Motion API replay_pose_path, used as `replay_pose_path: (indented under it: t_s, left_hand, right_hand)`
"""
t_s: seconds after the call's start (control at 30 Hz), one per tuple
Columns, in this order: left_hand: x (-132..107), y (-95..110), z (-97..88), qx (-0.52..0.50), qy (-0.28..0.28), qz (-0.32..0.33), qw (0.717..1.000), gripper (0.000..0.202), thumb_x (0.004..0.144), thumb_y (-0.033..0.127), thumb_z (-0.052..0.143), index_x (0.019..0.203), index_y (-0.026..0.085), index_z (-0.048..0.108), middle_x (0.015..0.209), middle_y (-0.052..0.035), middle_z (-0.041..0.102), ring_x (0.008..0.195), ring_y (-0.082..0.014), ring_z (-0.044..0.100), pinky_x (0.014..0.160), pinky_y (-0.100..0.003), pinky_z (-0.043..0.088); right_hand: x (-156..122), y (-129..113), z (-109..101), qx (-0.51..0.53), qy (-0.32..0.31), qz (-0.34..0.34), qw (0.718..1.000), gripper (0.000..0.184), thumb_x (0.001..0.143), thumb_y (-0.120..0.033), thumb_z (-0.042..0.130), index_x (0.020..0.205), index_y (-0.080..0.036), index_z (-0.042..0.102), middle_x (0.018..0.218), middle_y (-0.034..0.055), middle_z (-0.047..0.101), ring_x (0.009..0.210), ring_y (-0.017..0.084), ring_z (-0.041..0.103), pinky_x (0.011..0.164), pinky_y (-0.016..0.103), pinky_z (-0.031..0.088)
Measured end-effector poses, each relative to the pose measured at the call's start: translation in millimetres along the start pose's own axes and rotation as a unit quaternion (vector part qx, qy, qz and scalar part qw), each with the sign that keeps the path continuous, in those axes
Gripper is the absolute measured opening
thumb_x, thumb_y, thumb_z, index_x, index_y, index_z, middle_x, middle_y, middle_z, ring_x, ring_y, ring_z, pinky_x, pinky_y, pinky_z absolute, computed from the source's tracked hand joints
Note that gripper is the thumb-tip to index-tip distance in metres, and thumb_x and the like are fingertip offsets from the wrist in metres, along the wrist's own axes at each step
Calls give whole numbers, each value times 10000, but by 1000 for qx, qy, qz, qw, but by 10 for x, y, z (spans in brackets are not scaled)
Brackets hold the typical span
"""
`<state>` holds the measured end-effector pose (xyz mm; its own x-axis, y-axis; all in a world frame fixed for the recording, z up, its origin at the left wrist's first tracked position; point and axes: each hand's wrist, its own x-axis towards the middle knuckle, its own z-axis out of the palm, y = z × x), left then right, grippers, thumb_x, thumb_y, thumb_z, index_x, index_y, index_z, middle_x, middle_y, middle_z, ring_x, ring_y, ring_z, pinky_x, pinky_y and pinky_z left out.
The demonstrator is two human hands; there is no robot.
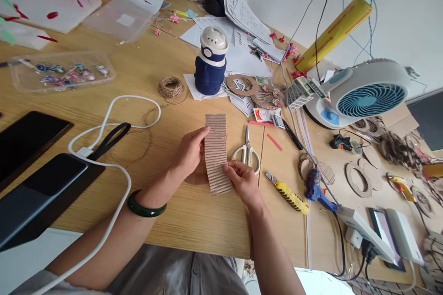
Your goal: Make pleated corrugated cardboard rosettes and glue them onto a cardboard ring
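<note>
Cardboard strip [216,147], ridged and oblong

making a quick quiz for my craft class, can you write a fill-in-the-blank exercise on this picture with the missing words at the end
The left hand and right hand both hold a strip of ridged ____.
The dark green bangle is on the same arm as the ____ hand.
The knife has a ____ handle with black marks.
The tips of the scissors point ____ the person.

Missing words: cardboard; left; yellow; away from
</note>
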<state>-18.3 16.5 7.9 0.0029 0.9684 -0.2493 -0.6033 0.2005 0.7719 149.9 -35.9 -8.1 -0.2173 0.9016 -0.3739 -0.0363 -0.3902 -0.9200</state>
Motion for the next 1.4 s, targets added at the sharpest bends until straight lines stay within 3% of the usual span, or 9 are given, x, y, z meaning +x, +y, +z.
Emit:
replay_pose_path:
  t_s: [0.27,0.47,0.57,0.8,1.0,1.1,1.17,1.27,1.4]
  left_hand:
    - [48,-147,-108,128,56,80,987,392,874,572,664,884,189,745,747,-78,762,818,-273,752,669,-309,590]
    - [46,-111,-58,91,74,56,992,405,861,554,678,917,158,738,812,-83,783,742,-254,765,623,-303,601]
    - [32,-110,-54,59,64,31,996,411,880,529,660,951,133,743,846,-91,794,759,-242,770,667,-307,614]
    - [3,-142,-43,41,56,34,997,408,854,504,677,913,104,736,811,-114,789,844,-270,777,774,-338,616]
    - [-65,30,99,-5,-1,-125,992,338,961,329,508,949,62,716,874,-161,784,933,-261,762,869,-376,602]
    - [-139,138,83,51,-30,-96,994,219,886,222,601,998,72,715,1041,-163,781,1081,-252,730,981,-351,561]
    - [-241,191,-2,137,-54,-39,988,327,854,249,661,1139,94,700,1238,-163,734,1212,-266,676,1062,-371,520]
    - [-505,188,-218,371,-20,123,920,500,916,338,617,1352,94,614,1445,-191,609,1358,-293,572,1167,-452,437]
    - [-945,-13,-495,624,-89,282,723,496,1007,345,500,1416,73,574,1506,-180,556,1465,-316,446,1217,-521,375]
  right_hand:
    - [-46,-18,133,-35,-25,12,999,494,755,-670,742,736,-192,619,572,-57,455,485,72,336,449,241,234]
    - [-79,-31,175,-5,-65,47,997,501,769,-703,711,784,-214,601,600,-36,578,414,106,508,424,257,445]
    - [-82,-30,188,1,-63,52,997,514,727,-710,743,795,-213,627,656,-14,636,465,138,585,450,280,523]
    - [-112,-47,197,-11,-54,35,998,512,727,-716,739,715,-222,602,535,-42,574,403,138,570,411,270,482]
    - [-260,-88,199,11,-9,21,1000,473,691,-667,789,690,-225,622,568,-22,597,469,156,589,391,275,477]
    - [-360,-92,148,40,11,31,999,435,683,-623,804,725,-215,661,627,-7,637,521,168,606,420,302,524]
    - [-430,-95,93,54,36,29,997,412,689,-596,803,751,-207,681,641,-5,640,536,164,601,440,305,540]
    - [-535,-90,-5,63,80,15,995,397,685,-574,806,744,-201,683,595,-24,588,534,139,566,436,261,519]
    - [-661,-34,-99,59,87,31,994,413,676,-595,801,727,-201,689,594,-12,599,543,145,557,402,238,472]
